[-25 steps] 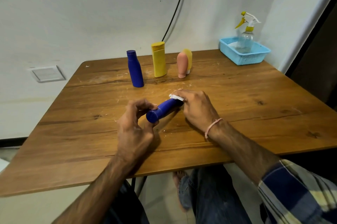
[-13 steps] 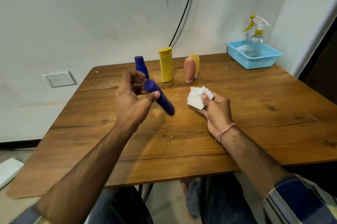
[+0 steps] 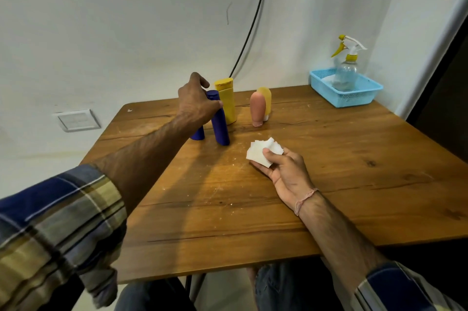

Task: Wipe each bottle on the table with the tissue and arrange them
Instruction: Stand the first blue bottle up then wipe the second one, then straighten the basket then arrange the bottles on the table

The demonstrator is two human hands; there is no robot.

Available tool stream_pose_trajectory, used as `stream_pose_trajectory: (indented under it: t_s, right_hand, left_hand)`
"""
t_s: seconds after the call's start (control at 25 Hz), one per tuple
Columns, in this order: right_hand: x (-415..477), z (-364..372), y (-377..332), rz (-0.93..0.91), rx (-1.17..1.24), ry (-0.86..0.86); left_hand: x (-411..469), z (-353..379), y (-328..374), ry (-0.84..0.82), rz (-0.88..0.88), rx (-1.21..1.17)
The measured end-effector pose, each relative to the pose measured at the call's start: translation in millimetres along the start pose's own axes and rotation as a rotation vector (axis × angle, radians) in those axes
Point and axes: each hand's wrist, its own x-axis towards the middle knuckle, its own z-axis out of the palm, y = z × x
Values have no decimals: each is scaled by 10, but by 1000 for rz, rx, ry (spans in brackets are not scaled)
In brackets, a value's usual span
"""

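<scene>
Head view: left grip [image 3: 197, 104] is wrapping round the upper part of a blue bottle [image 3: 220, 128], which is leaning slightly, base at the worktop [image 3: 329, 184], just beside a 2nd blue bottle [image 3: 198, 134] & in front of a yellow bottle [image 3: 228, 103]. Right grip [image 3: 286, 171] is pinching the tissue [image 3: 263, 153]. Blue bottle is looking like light, stiff, smooth plastic, prob. slippery & tippy, so gripping mid-body w/ thumb opposite fingers seems safest.

We have carried the blue bottle [image 3: 220, 128] in our left hand [image 3: 196, 105] forward, away from the right hand [image 3: 286, 171] and its tissue [image 3: 260, 156]; the bottle is now near upright.
</scene>
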Motion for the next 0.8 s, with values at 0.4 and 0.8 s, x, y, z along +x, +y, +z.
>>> stream_pose_trajectory:
  t_s: [0.4,0.8]
  right_hand:
    - [-23,-180,-258,-58,-82,65]
    - [54,-299,-811,-107,-65,118]
  left_hand:
    - [-30,42,-94,24,36,23]
    - [-509,282,251,235,220,38]
